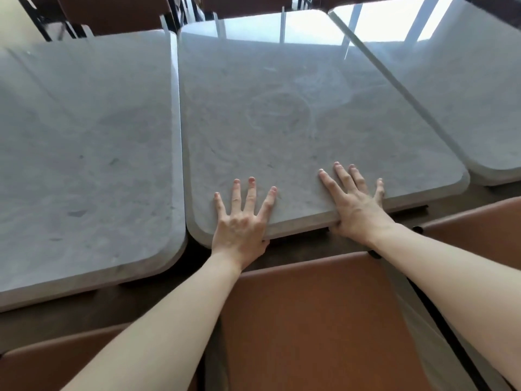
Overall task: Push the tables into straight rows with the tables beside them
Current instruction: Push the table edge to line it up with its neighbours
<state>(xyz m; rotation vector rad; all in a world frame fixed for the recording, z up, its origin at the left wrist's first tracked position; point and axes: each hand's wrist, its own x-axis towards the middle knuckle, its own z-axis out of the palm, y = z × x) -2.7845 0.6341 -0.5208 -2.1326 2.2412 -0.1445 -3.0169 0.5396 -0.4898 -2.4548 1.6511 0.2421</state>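
Three grey marble-look tables stand side by side. My left hand [239, 221] and my right hand [352, 204] lie on the near edge of the middle table [282, 114], fingers straight and spread flat on its top, thumbs dropping below the rim. The left table [84, 153] sits close beside it with a thin gap, and its near edge reaches closer to me than the middle table's. The right table [465, 88] lies at an angle to the middle one, its near edge farther from me.
A brown chair back [315, 320] stands right below my arms against the middle table. More brown chairs sit at the lower left [42, 365], right [479, 224] and beyond the tables [112, 12]. Dark floor shows under the table edges.
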